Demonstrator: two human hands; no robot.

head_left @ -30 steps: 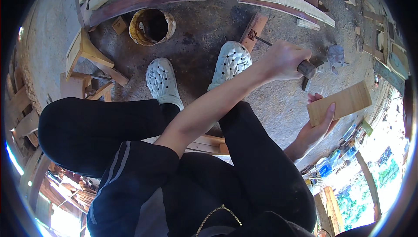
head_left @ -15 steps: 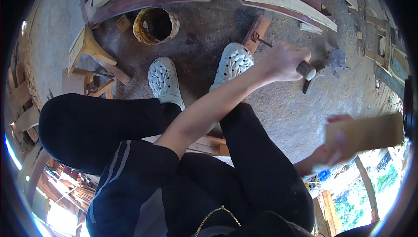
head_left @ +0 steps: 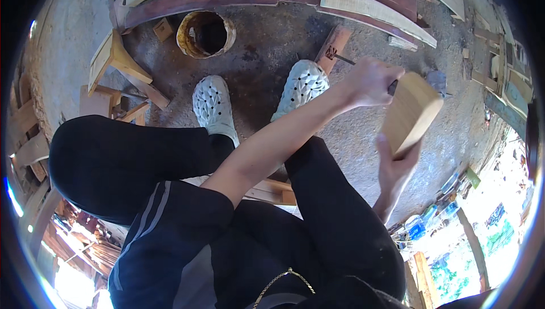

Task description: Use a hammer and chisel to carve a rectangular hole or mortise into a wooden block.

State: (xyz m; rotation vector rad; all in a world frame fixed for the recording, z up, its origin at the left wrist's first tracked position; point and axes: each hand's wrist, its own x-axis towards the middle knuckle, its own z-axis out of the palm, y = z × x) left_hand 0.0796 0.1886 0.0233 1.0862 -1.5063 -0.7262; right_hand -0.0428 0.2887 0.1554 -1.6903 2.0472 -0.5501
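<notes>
Holding what?

"Left hand (head_left: 374, 82): a slim, dark metal chisel (head_left: 345, 59), its tip at the reddish-brown wooden plank (head_left: 339, 38) ahead. Right hand (head_left: 397, 164): a pale, thick wooden block (head_left: 413, 104), gripped by its near end."

"Handling?"

"Both likely stiff; block probably heavier, best held there."

"Obstacles?"

"White perforated clog (head_left: 301, 85), left of the left hand."

The rough grey floor (head_left: 352, 144) bears a stained bucket (head_left: 187, 39), a small wooden block (head_left: 163, 30) and a notched reddish wood piece (head_left: 339, 39).
</notes>
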